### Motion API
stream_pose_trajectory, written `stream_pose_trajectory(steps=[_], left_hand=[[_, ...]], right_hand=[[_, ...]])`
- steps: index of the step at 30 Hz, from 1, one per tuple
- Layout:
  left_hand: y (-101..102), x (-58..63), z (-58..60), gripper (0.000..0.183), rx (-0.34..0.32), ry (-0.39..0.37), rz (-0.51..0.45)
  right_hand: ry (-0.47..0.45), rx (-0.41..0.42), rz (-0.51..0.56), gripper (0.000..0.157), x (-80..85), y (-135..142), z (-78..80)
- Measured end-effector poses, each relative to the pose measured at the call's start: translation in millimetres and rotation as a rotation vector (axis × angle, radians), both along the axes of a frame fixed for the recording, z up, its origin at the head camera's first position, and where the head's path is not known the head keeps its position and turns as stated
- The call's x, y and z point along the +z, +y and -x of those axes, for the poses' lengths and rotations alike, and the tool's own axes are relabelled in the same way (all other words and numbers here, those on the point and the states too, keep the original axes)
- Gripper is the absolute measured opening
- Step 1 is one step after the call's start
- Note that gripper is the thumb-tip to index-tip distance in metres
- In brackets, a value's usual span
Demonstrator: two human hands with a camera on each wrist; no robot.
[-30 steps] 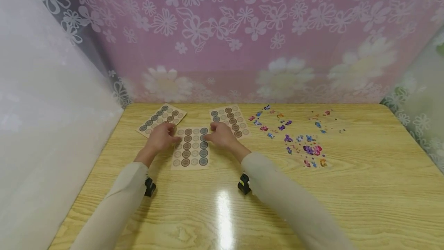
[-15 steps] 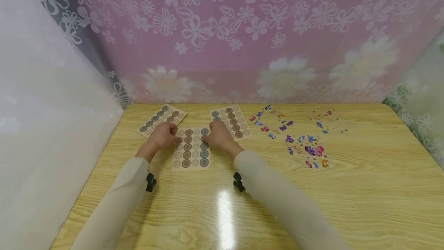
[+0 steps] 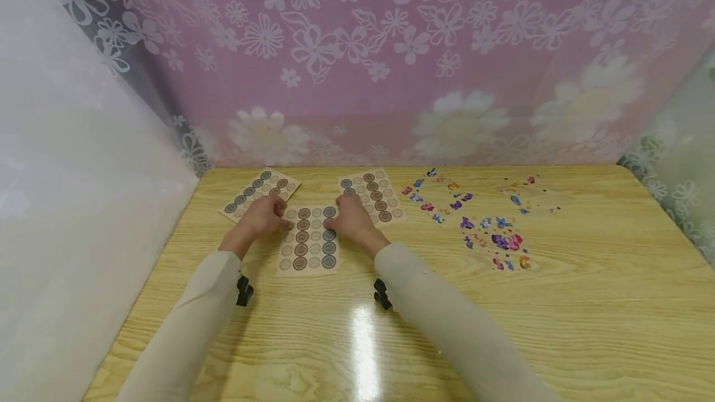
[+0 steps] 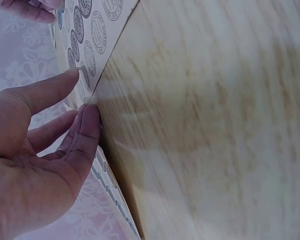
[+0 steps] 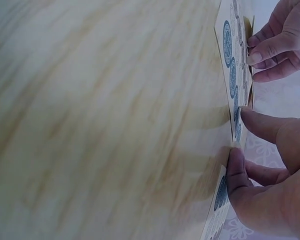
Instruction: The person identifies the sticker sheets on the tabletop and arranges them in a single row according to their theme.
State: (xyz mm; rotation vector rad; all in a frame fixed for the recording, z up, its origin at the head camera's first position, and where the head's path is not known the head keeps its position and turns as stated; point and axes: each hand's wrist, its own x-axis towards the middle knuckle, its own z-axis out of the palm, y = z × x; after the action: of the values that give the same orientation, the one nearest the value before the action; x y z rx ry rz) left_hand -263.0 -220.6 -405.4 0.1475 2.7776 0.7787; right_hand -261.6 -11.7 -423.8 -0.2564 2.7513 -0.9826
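Observation:
A kraft-coloured sticker sheet (image 3: 308,270) with columns of round brown, blue and pale seals lies on the wooden table. My left hand (image 3: 261,217) grips its left edge, thumb on top and fingertips low against the edge, as the left wrist view shows. On the opposite edge my right hand (image 3: 352,219) holds the sheet the same way, its thumb (image 5: 257,122) over the blue seals. Behind the left hand, a similar sheet (image 3: 252,190) lies turned at an angle. Another sheet (image 3: 375,186) lies behind the right hand, which covers part of it.
Small colourful flower-shaped stickers (image 3: 505,241) lie in several groups on the right half of the table (image 3: 586,327). A pink flowered curtain (image 3: 357,98) hangs along the table's back edge, and a white sheet (image 3: 84,172) hangs at the left.
My right forearm has shifted slightly inward to the left. Both hands stay at the edges of the middle sheet, which lies nearly where it was.

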Motion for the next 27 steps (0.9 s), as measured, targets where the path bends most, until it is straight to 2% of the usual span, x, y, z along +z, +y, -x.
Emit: stream_pose_trajectory(steps=[10,17,23,27], left_hand=[[0.9,-3.3,-1.9,0.05,0.038,-0.001,-0.042],[1.8,-4.2,-4.9,0.049,0.044,0.028,-0.053],[1.7,-4.8,-7.7,0.049,0.036,0.059,-0.062],[2.1,-5.3,-8.7,0.048,0.039,0.073,-0.069]], right_hand=[[0.006,-0.005,0.031,0.049,-3.2,1.1,0.7],[0.006,-0.004,0.026,0.06,-2.3,1.1,0.5],[0.014,0.003,0.042,0.052,-1.8,1.2,-1.1],[0.015,0.003,0.046,0.052,-1.6,1.3,0.1]])
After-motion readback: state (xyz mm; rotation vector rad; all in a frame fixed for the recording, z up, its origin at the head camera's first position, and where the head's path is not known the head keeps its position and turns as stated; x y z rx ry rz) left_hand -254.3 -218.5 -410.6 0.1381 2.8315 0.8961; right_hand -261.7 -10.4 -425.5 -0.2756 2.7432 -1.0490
